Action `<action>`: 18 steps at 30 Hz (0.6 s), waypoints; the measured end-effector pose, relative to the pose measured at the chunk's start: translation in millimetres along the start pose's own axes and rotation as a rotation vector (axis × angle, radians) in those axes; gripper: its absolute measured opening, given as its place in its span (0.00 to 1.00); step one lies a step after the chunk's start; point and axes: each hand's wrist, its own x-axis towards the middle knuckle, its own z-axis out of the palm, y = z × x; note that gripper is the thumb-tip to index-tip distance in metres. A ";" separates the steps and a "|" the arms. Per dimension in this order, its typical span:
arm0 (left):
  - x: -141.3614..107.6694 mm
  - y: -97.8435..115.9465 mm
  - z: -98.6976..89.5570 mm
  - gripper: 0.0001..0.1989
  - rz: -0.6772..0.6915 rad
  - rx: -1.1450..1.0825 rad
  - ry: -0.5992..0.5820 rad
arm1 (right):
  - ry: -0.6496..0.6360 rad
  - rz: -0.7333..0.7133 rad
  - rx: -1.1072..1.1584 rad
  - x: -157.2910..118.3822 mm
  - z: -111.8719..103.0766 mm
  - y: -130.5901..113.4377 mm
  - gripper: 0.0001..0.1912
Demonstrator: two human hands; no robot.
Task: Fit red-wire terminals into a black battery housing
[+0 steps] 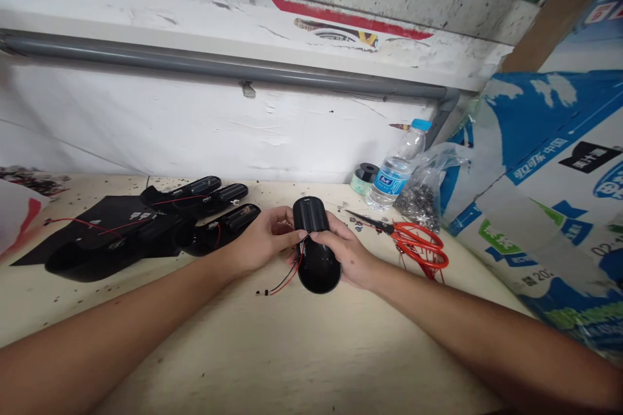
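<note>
Between both hands is a black plastic housing (318, 269), with a ribbed upper part and a smooth rounded bowl at the lower end. My left hand (272, 233) grips its left side, thumb pressed at the middle. From the right, my right hand (353, 253) holds it too, its thumb tip close to the left one. A red and black wire pair (287, 280) with a small connector hangs out at the lower left. Whatever lies under the thumb tips is too small to make out. Several similar black housings (117, 240) with red wires lie to the left.
Orange-handled scissors (421, 243) lie at the right, near a clear bag of small metal parts (421, 198). Behind them stand a water bottle (389, 178) and a black-lidded jar (364, 179). A blue-and-white carton (549, 207) borders the right side; a wall (195, 123) closes the back.
</note>
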 end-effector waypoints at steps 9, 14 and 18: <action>-0.4 3.1 1.2 0.14 -0.006 0.033 0.012 | -0.014 -0.016 -0.025 2.7 -3.6 3.3 0.16; -0.4 2.1 1.3 0.15 -0.013 0.069 0.035 | 0.003 -0.002 -0.050 2.0 -1.4 2.9 0.18; -0.9 3.4 2.0 0.16 -0.023 0.089 0.049 | 0.025 0.032 -0.016 1.4 1.8 0.5 0.18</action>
